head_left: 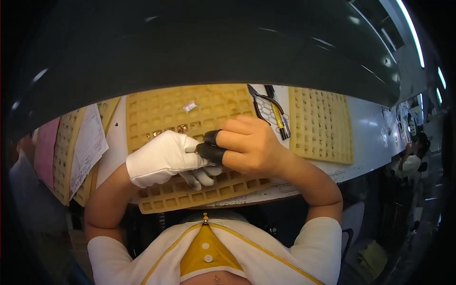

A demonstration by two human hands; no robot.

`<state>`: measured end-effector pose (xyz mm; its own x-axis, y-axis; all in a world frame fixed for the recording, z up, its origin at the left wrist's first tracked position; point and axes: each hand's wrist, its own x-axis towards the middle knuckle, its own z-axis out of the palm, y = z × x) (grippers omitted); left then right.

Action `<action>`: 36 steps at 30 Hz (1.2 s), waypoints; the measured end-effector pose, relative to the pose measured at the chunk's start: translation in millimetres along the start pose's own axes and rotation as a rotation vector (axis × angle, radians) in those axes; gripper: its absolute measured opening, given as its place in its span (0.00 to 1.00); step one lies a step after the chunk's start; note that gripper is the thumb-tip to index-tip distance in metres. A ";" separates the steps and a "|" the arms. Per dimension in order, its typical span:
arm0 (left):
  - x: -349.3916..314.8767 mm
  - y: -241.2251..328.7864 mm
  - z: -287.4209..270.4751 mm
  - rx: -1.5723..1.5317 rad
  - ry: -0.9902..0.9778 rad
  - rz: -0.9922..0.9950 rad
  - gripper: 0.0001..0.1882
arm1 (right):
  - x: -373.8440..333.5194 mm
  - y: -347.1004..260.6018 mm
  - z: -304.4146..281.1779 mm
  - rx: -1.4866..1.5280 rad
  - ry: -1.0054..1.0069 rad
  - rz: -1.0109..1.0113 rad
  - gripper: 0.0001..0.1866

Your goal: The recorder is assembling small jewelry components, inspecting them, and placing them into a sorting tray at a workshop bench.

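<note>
A white glove covers my left hand (164,156), and its thumb and forefinger are pinched together. My right hand (251,145) is bare except for black finger cots on the thumb and forefinger, which are closed against the gloved fingertips. Whatever lies between the fingers is too small and too covered to make out. Both hands meet above a yellow tray (156,205) with rows of square pockets. Small gold-coloured pieces (183,128) sit in a few pockets just beyond the left hand. Farther back, a small clear packet (190,107) lies on the tray.
Pliers (255,99) and a yellow pen-like tool (278,116) lie right of the tray. Beyond them is another yellow tray (323,126) holding rows of small pieces. Stacked trays with a printed sheet (90,145) stand at left. A dark hood (213,47) overhangs the table's back.
</note>
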<state>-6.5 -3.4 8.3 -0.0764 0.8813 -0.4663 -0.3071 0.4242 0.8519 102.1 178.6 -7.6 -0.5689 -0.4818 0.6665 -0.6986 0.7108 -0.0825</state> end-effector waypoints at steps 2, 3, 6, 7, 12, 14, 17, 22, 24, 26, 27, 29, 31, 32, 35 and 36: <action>6.2 -4.6 -0.8 0.025 -0.012 0.030 0.15 | -3.9 -0.2 -0.1 -0.017 -0.024 0.014 0.08; -0.6 -0.9 4.3 0.054 0.038 0.010 0.14 | 2.8 -1.2 5.1 0.000 0.049 -0.024 0.09; -1.9 6.6 12.9 0.092 0.069 -0.051 0.15 | 3.7 -4.9 0.8 -0.020 0.067 -0.032 0.09; -0.8 5.2 10.7 0.099 0.035 -0.025 0.15 | 2.2 -5.2 -2.5 -0.029 0.063 -0.020 0.10; -0.4 3.3 16.9 0.008 0.097 0.007 0.16 | -24.8 6.4 -39.9 -0.128 0.084 0.224 0.12; -0.9 -0.2 15.2 -0.003 0.088 0.049 0.18 | -46.8 17.6 -70.5 -0.377 0.123 0.381 0.08; -4.9 -0.5 14.9 -0.020 0.123 0.074 0.19 | -102.5 48.7 -120.8 -0.626 0.080 0.841 0.06; -1.3 0.6 13.5 -0.016 0.139 0.115 0.20 | -189.0 86.1 -188.0 -0.809 -0.138 1.298 0.07; 1.9 0.8 12.1 0.013 0.179 0.113 0.19 | -206.4 96.3 -192.6 -0.813 -0.250 1.409 0.08; 3.7 0.0 11.1 0.010 0.186 0.134 0.19 | -212.1 102.3 -192.9 -0.834 -0.298 1.428 0.08; 3.6 -0.4 10.6 0.003 0.187 0.151 0.19 | -212.0 102.7 -192.6 -0.806 -0.311 1.429 0.08; 5.8 -2.6 8.8 0.018 0.193 0.148 0.19 | -209.8 103.3 -193.2 -0.775 -0.322 1.430 0.08; 6.1 -2.7 9.2 0.020 0.212 0.160 0.19 | -205.8 103.6 -194.4 -0.760 -0.372 1.414 0.08; 5.8 -3.0 8.9 0.022 0.208 0.175 0.20 | -205.9 104.5 -195.2 -0.759 -0.371 1.415 0.08; 5.8 -2.5 9.6 0.011 0.213 0.180 0.20 | -206.4 106.5 -196.0 -0.765 -0.447 1.397 0.08; 5.5 -1.5 11.1 0.018 0.232 0.171 0.20 | -206.5 106.1 -194.9 -0.780 -0.449 1.376 0.08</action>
<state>4.0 3.1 7.1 -0.3417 0.8700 -0.3555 -0.2540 0.2787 0.9262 230.0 453.5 -9.6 -0.7093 0.6897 0.1457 0.7027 0.7082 0.0686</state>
